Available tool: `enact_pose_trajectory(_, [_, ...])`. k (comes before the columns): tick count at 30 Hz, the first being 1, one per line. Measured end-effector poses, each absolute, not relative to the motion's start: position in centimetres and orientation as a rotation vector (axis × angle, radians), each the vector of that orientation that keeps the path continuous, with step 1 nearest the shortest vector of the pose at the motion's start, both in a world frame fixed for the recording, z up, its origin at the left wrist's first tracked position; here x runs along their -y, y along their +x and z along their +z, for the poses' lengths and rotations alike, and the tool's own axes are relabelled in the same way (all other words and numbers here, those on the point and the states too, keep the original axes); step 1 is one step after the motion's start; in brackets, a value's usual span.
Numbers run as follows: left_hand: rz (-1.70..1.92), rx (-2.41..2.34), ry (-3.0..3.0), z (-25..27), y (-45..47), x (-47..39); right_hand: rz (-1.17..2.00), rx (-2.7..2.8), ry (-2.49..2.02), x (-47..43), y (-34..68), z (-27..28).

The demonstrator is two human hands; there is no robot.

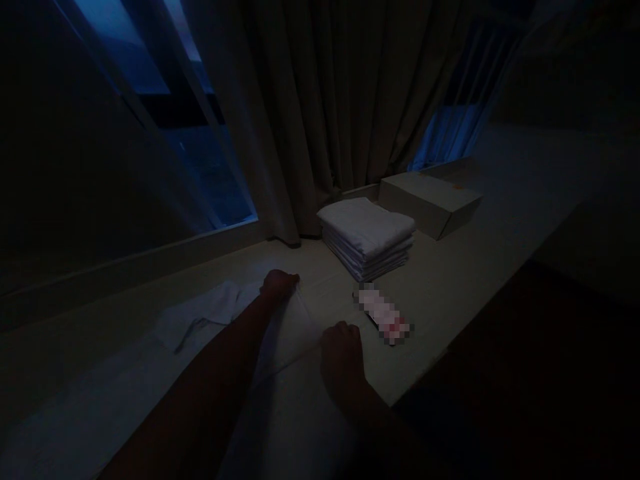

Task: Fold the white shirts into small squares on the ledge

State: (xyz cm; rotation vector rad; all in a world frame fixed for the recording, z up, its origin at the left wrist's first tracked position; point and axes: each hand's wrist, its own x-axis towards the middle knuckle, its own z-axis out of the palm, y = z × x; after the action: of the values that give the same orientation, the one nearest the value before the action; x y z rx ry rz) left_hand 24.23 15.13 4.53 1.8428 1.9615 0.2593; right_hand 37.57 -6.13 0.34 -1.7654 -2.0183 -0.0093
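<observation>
In dim light I see a pale, thin cloth (293,333) stretched between my two hands above a long light-coloured ledge. My left hand (279,283) is closed on its far corner. Nearer to me and to the right, my right hand (343,353) is closed on another part of its edge. The lower part of this cloth drops toward me and fades into the dark. A crumpled white cloth (205,313) lies behind my left forearm. Beyond my hands stands a neat stack of folded white cloths (370,230).
A blurred-out flat, oblong object (383,313) lies right of my hands, in front of the stack. Behind the stack sits a closed pale box (433,200). Long curtains (345,93) hang at the windows along the back. The ledge's front edge (480,317) runs diagonally at right.
</observation>
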Motion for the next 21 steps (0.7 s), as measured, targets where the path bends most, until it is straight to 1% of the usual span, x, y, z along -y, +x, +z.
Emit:
enact_pose_trajectory(4, [0.259,-1.944,1.825,4.9,24.4,-15.3,-0.003,1.951,-1.851,6.3,37.6,0.7])
enact_pose_trajectory(7, [0.385,-1.914,1.892,6.2,23.6,-13.8,0.004,1.929,-1.792,6.7,37.3,1.5])
enact_pose_trajectory(11, [0.612,-1.876,2.076,6.9,19.0,-6.6,-0.015,2.059,-1.502,7.3,36.2,2.2])
enact_pose_trajectory(13, [0.637,-1.782,2.34,6.2,15.1,-1.2,0.023,2.138,-1.452,7.8,35.5,2.0])
enact_pose_trajectory(15, [0.411,-1.847,2.462,4.8,10.5,4.3,0.084,2.182,-1.507,8.3,34.8,1.5])
enact_pose_trajectory(17, [0.143,-2.03,2.404,3.5,5.6,8.6,0.121,2.21,-1.585,8.8,34.3,0.9])
enact_pose_trajectory(19, [-0.009,-2.22,2.28,2.4,1.1,11.2,0.112,2.234,-1.634,9.1,34.0,0.6])
enact_pose_trajectory(21, [-0.076,-2.322,2.188,1.6,-2.4,12.3,0.07,2.247,-1.661,9.3,33.8,0.5])
